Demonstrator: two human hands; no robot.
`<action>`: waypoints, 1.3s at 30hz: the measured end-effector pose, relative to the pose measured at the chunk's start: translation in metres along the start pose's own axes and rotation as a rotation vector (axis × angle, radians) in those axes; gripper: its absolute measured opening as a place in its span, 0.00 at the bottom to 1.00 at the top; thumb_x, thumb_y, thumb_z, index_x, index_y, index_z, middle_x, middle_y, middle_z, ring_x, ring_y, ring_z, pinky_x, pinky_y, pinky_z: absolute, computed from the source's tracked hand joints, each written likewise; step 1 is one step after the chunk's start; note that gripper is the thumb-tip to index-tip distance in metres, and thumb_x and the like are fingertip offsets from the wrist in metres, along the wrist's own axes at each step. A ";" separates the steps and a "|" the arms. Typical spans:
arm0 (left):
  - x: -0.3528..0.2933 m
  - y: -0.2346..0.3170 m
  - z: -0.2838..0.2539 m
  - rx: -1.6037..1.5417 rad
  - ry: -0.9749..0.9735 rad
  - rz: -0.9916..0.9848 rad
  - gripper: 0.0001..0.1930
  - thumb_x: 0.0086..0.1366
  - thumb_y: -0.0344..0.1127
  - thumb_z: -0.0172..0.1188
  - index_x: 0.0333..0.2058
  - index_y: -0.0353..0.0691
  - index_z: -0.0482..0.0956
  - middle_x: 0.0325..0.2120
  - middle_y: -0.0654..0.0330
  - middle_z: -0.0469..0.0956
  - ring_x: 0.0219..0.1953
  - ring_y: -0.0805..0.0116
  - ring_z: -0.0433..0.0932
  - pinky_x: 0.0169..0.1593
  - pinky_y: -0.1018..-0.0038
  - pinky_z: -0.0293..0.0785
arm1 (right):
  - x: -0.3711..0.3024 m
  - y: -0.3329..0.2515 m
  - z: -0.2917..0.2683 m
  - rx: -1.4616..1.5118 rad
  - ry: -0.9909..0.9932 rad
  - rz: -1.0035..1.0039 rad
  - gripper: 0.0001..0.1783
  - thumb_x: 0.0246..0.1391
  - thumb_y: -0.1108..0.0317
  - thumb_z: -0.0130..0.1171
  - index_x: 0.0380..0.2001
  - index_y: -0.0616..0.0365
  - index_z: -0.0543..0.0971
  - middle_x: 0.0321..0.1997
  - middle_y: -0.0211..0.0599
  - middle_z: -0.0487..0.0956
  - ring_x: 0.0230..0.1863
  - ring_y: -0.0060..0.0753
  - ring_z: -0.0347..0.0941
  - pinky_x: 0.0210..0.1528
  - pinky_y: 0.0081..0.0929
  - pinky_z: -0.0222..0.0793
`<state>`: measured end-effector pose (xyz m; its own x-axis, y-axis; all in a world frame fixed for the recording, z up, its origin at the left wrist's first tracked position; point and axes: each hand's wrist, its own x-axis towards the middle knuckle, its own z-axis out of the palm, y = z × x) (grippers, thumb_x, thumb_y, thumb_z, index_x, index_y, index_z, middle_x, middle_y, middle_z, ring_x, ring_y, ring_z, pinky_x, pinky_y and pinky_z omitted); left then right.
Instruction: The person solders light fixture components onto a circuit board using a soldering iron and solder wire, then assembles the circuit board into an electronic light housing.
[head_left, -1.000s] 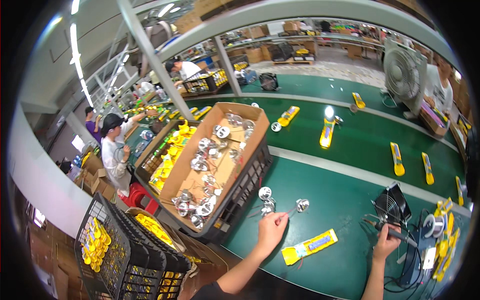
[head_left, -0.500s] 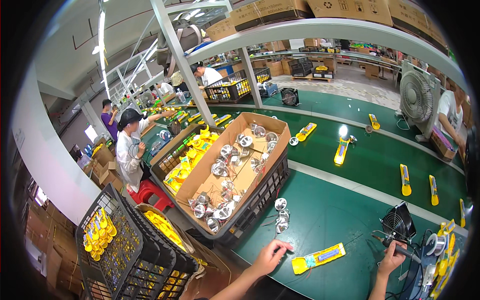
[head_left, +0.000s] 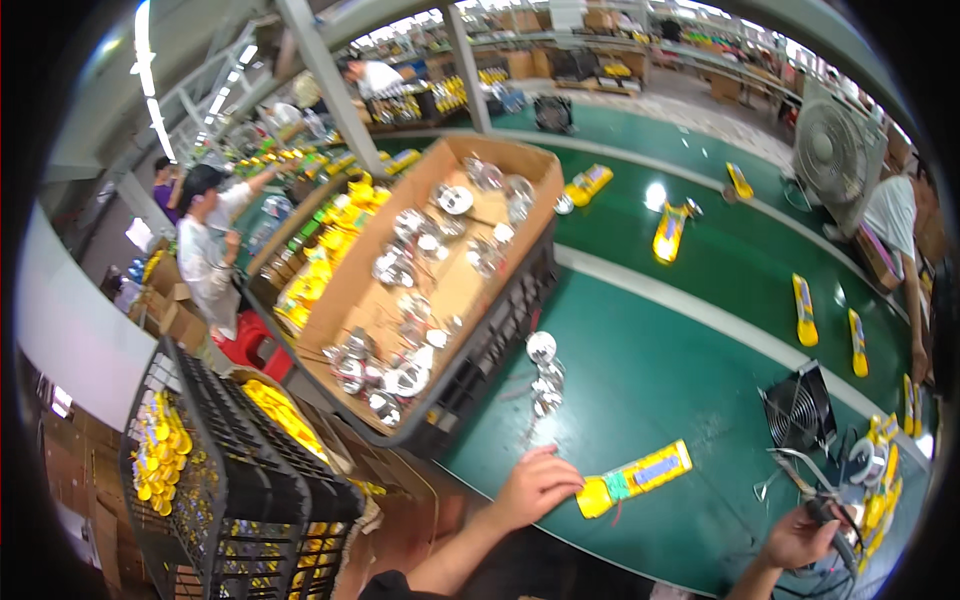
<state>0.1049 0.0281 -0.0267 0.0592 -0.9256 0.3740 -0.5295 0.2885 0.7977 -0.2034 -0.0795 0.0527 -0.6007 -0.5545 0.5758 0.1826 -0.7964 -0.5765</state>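
At far left, a black crate (head_left: 265, 490) holding yellow parts stands beside the table (head_left: 690, 540), apparently kept off it to save working surface. Next, a carton (head_left: 475, 285) of silvery reflectors is tilted on a second black crate, its open top angled toward the worker, presumably for easy picking by the left side. A few wired reflectors (head_left: 547, 385) lie in a short row on the table, just right of that crate. The left hand (head_left: 540, 487) is palm down, fingers bent and close together, tips at the wide end of the yellow casing (head_left: 637, 477); whether they pinch it or only steady it cannot be told. The casing lies open side up on the table near its front edge, cell and green board exposed, a position judged convenient to both hands. The right hand (head_left: 798, 537) has its fingers closed around the dark handle of the iron (head_left: 822, 511), seemingly gripped well back from the metal end; blur hides the exact finger contact. As to edges and room: the crate wall bounds movement on the left, the front edge curves close below the casing, a pale rail (head_left: 690, 318) bounds the far side, and green surface separates casing from small fan (head_left: 801, 408) and trailing cable (head_left: 848, 555) at right.
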 end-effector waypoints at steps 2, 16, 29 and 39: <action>0.000 -0.002 -0.006 -0.073 0.017 -0.042 0.03 0.52 0.31 0.57 0.26 0.42 0.77 0.27 0.65 0.77 0.31 0.71 0.74 0.51 0.66 0.59 | -0.024 -0.007 0.008 -0.037 -0.270 0.062 0.17 0.46 0.58 0.53 0.30 0.61 0.63 0.24 0.35 0.67 0.18 0.25 0.61 0.25 0.20 0.62; -0.003 -0.004 -0.002 -0.152 -0.054 -0.048 0.03 0.46 0.31 0.61 0.23 0.45 0.79 0.26 0.70 0.79 0.22 0.77 0.72 0.47 0.68 0.61 | -0.069 0.023 0.012 -0.177 -1.060 0.317 0.17 0.47 0.59 0.53 0.28 0.62 0.63 0.14 0.36 0.67 0.10 0.22 0.62 0.12 0.16 0.59; -0.004 0.023 0.017 0.199 0.090 -0.137 0.07 0.40 0.31 0.65 0.23 0.49 0.81 0.17 0.70 0.71 0.25 0.74 0.70 0.47 0.64 0.61 | -0.053 0.027 0.053 -0.233 -0.890 0.749 0.10 0.40 0.74 0.57 0.26 0.68 0.68 0.22 0.38 0.69 0.15 0.23 0.68 0.15 0.17 0.65; 0.007 0.024 0.030 0.252 0.146 -0.152 0.07 0.39 0.30 0.65 0.22 0.48 0.81 0.20 0.70 0.73 0.27 0.73 0.70 0.49 0.62 0.59 | -0.057 0.037 0.042 -0.269 -0.894 0.764 0.09 0.39 0.77 0.57 0.25 0.68 0.69 0.22 0.40 0.69 0.15 0.24 0.68 0.15 0.18 0.66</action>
<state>0.0671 0.0214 -0.0190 0.2647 -0.9033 0.3376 -0.6968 0.0629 0.7145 -0.1297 -0.0875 0.0226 0.3623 -0.9165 0.1696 0.0239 -0.1728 -0.9847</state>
